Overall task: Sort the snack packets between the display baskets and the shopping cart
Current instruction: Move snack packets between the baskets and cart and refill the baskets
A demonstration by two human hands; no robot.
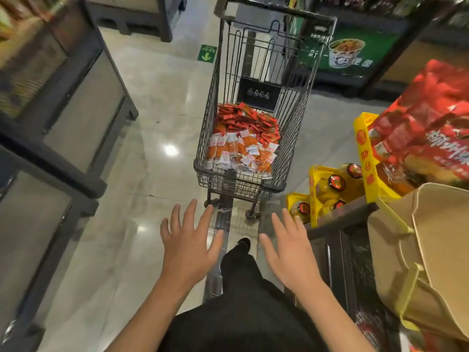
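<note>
Both hands are spread wide and hold nothing. The left hand (187, 246) and the right hand (289, 252) hang in the air with straight fingers, just in front of the near end of the shopping cart (253, 179). They do not touch it.

The snack packets (241, 141) lie in a big pile on the bottom of the cart. The red ones are at the far end and the orange ones with white labels are at the near end. The cart stands in the aisle on the shiny floor (157, 102).

No display basket shows clearly here. On the right there is a dark stand (335, 240) with yellow boxes of bottles (330, 189) and big red bags (421, 128).

I think the person is between steps, with free hands, coming up to the cart. The next move looks like reaching over the near rim and down into the cart to pick up packets. The cart is deep, so the arms must go far down.
</note>
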